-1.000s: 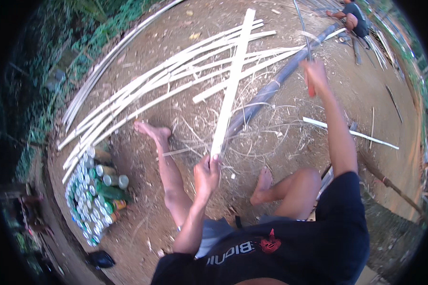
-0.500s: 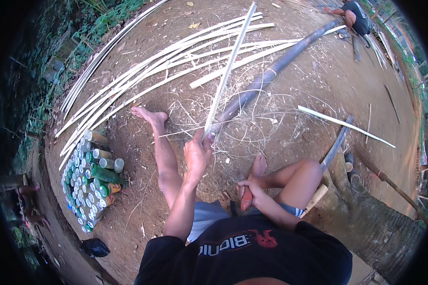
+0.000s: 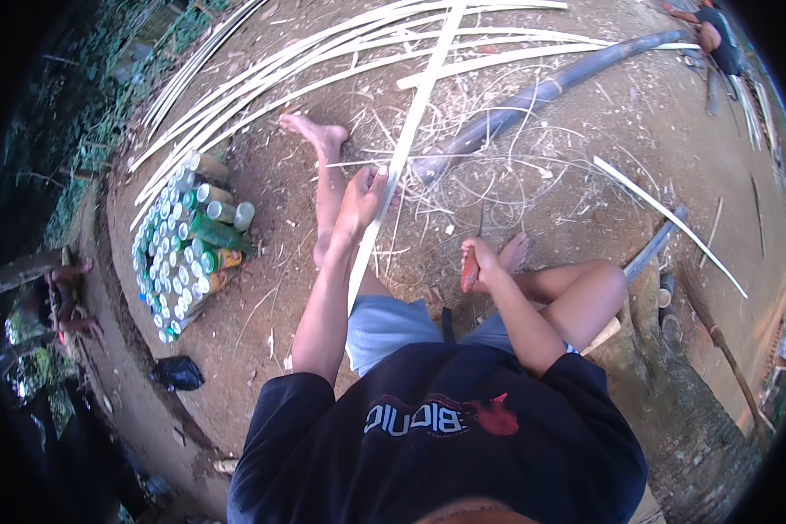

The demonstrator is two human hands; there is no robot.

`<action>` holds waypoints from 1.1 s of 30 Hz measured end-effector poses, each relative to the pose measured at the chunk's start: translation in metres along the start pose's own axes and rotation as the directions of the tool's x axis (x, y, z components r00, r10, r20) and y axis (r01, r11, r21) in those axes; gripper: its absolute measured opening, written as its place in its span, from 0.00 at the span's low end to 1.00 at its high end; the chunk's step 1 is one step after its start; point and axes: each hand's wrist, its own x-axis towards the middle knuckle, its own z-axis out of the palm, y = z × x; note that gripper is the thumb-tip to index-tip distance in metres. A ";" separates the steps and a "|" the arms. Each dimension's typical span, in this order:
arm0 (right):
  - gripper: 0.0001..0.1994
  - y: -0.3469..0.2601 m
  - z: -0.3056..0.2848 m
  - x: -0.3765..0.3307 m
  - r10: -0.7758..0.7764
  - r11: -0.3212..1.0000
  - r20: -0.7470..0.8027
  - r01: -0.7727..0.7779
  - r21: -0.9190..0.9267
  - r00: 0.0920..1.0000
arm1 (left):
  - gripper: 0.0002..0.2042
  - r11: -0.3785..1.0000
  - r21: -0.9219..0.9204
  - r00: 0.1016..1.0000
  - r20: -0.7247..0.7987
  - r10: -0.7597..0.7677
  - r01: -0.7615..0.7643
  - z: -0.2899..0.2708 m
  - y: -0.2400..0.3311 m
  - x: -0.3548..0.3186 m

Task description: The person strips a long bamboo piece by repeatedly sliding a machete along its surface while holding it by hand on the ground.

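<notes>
My left hand is closed round a long, pale bamboo strip. The strip slants from the top of the view past my hand, its near end lying over my shorts. In front of my bent right leg, my right hand grips a tool with a reddish-brown handle; its blade, if there is one, cannot be made out. Thin curled shavings litter the ground beyond both hands. A dark bamboo pole lies among them, running away to the far right.
Several split bamboo strips lie at the far left. Upright bottles and cans stand clustered on the left, near a black plastic bag. A tree trunk and a stick are on the right. Another person squats far right.
The strip has slid back through my left hand, so its near end now reaches my shorts. My right hand has risen from my lap with the tool. The view has shifted.
</notes>
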 end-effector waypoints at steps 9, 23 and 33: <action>0.08 0.010 0.019 -0.028 0.011 1.000 0.039 -0.011 -0.001 0.999 | 0.32 0.375 0.924 0.781 -0.286 0.555 0.071 -0.032 -0.130 -0.134; 0.07 -0.054 0.057 -0.156 -0.569 0.495 0.328 0.633 -0.595 0.754 | 0.22 0.834 0.531 0.937 -0.346 0.051 0.150 -0.059 -0.107 -0.141; 0.09 -0.159 0.079 -0.164 -0.415 -0.682 0.559 0.162 -0.714 0.718 | 0.21 0.528 0.845 0.799 -0.374 0.470 0.085 0.009 -0.110 -0.125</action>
